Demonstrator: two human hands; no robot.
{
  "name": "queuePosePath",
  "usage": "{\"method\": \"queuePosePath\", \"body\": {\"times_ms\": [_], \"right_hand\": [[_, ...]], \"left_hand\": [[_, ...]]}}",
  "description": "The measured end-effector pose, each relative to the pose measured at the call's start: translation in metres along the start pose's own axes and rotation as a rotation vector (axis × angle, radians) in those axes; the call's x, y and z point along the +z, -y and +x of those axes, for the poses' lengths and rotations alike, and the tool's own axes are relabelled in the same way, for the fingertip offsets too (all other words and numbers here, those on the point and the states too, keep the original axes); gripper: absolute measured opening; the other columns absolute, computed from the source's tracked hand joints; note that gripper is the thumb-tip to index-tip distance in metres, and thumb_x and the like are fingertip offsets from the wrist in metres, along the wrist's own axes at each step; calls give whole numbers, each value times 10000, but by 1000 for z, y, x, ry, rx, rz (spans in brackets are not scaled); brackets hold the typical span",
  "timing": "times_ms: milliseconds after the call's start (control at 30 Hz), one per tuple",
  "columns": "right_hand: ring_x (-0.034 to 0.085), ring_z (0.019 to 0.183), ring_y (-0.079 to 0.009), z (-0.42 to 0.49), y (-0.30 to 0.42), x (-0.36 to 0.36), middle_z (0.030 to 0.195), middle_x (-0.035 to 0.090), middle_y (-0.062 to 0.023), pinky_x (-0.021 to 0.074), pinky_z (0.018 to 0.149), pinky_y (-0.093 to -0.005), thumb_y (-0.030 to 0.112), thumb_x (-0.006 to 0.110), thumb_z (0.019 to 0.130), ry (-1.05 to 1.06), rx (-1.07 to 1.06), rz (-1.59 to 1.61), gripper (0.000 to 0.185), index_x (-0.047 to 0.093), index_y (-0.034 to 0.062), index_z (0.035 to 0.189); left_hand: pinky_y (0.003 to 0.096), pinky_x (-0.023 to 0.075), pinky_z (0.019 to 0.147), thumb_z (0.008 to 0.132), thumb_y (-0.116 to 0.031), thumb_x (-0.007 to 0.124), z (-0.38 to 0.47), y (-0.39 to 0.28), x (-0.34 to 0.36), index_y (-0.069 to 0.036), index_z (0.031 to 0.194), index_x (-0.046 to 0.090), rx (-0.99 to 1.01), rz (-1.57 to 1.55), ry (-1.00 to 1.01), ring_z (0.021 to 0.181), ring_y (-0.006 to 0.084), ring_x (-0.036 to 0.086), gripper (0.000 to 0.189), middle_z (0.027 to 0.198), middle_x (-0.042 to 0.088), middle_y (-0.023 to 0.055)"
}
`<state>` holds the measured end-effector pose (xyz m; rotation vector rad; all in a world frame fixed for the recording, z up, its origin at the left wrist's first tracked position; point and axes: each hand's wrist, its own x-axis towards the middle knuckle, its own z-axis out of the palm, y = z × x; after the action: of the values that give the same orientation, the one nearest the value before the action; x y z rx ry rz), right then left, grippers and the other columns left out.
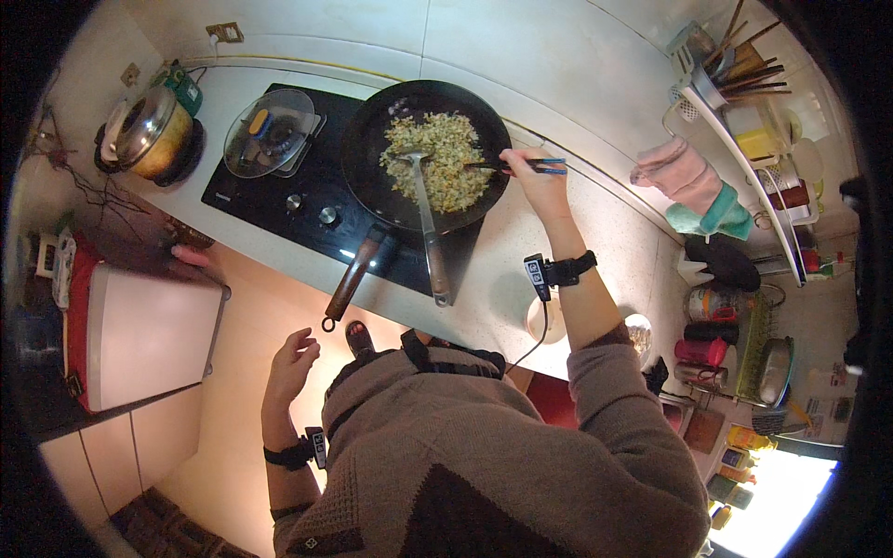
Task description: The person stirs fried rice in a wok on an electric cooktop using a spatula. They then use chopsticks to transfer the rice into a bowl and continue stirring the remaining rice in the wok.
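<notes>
My right hand (536, 178) holds a pair of dark chopsticks with blue ends (545, 166). Their tips reach into the fried rice (446, 174) in a large black wok (363, 167). A metal spatula with a brown handle (427, 209) lies in the wok, its head in the rice and its handle across the rim. Toward me points the wok's wooden handle (354, 275). My left hand (294, 363) is beside and below the end of that handle, not touching it, with fingers loosely bent and nothing in them.
A glass lid (269, 134) lies on the cooktop (279, 209) left of the wok. Farther left stands a lidded pot (153, 136). A bowl (545, 319) sits on the counter near my right forearm. Cloths (687, 183) and a utensil shelf (746, 167) are at the right wall.
</notes>
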<state>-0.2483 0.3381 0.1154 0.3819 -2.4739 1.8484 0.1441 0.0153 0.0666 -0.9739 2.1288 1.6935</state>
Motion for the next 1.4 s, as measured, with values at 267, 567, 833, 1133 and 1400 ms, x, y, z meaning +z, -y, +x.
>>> {"method": "queuePosePath", "body": {"times_ms": [267, 567, 833, 1133, 1400], "right_hand": [[709, 813, -255, -12, -10, -32, 965, 688, -179, 604, 755, -344, 278, 653, 941, -116, 309, 514, 369, 642, -79, 1036], [686, 902, -291, -102, 4, -84, 980, 663, -178, 593, 851, -395, 231, 620, 961, -311, 282, 916, 320, 618, -77, 1051], [704, 721, -211, -128, 3, -14, 866, 693, -133, 600, 666, -300, 216, 688, 900, -438, 360, 783, 263, 672, -45, 925], [636, 721, -93, -109, 11, 29, 811, 688, -35, 524, 656, -232, 176, 700, 883, -329, 27, 102, 159, 709, 20, 911], [644, 758, -199, -72, -7, 40, 827, 674, -68, 508, 685, -311, 204, 732, 832, -196, -124, -183, 146, 686, 70, 870]], "left_hand": [[321, 522, 831, 941, -212, 630, -10, -3, 12, 5, 1343, 498, 20, 34, -4, 975, 208, 633, 475, 1170, 633, 165], [280, 515, 778, 937, -162, 632, -6, -56, 8, -33, 1303, 549, 377, 202, 56, 868, 152, 620, 397, 1121, 658, 112], [288, 523, 757, 939, -176, 632, -6, -73, -5, -9, 1290, 540, 547, 429, 346, 856, 155, 634, 399, 1107, 657, 115], [326, 539, 783, 935, -201, 635, -25, -8, -44, -25, 1307, 541, 316, 422, 197, 904, 209, 661, 422, 1162, 662, 155], [324, 542, 797, 925, -207, 652, -45, -1, -27, -32, 1321, 534, 240, 340, 161, 898, 203, 664, 449, 1186, 655, 162]]}}
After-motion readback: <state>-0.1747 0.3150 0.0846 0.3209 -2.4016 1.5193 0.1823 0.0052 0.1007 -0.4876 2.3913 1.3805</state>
